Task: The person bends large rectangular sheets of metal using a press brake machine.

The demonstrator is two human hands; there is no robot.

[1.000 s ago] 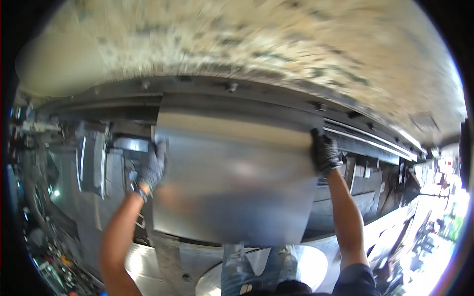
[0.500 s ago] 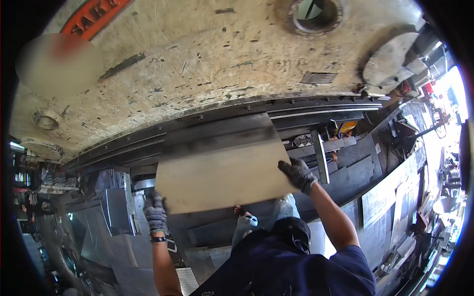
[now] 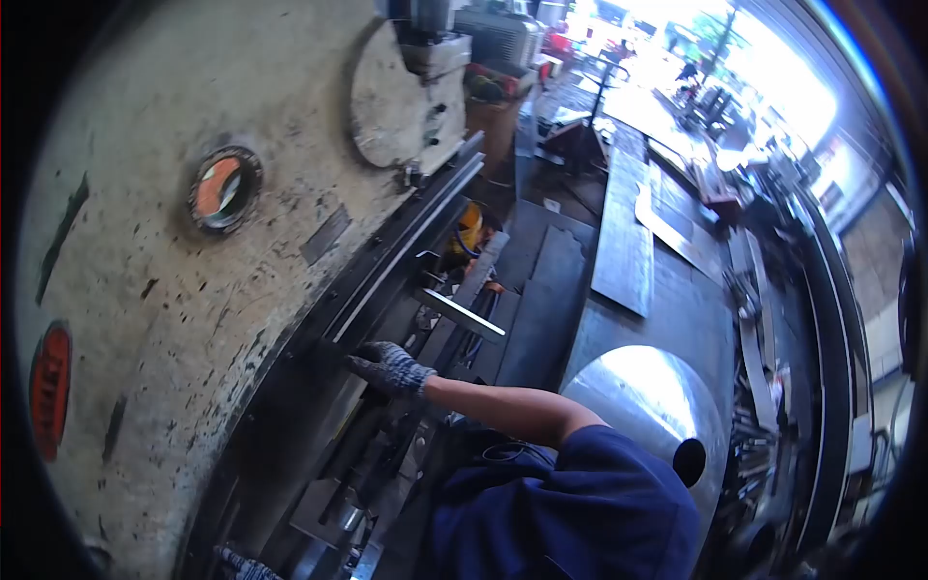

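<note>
My right hand (image 3: 391, 367), in a grey knitted glove, is closed at the near right corner of a dark metal sheet (image 3: 290, 416). The sheet lies in shadow along the foot of a large worn, cream-painted press machine (image 3: 261, 261), and its outline is hard to make out. Only a small part of my left hand (image 3: 244, 565), gloved too, shows at the bottom edge of the view, by the sheet's other end. Its fingers are mostly cut off by the frame.
A flat metal bar (image 3: 464, 314) juts out beside my right hand, near a yellow object (image 3: 467, 227). Metal plates (image 3: 623, 237) lie to the right. A shiny rounded metal piece with a dark hole (image 3: 638, 401) is by my shoulder. Stacked scrap and strips (image 3: 759, 338) stand farther right.
My view has swung round to the right, toward the bright opening. The sheet, pale and broad before, now looks dark and is seen at a slant. My left hand has slipped mostly out of frame.
</note>
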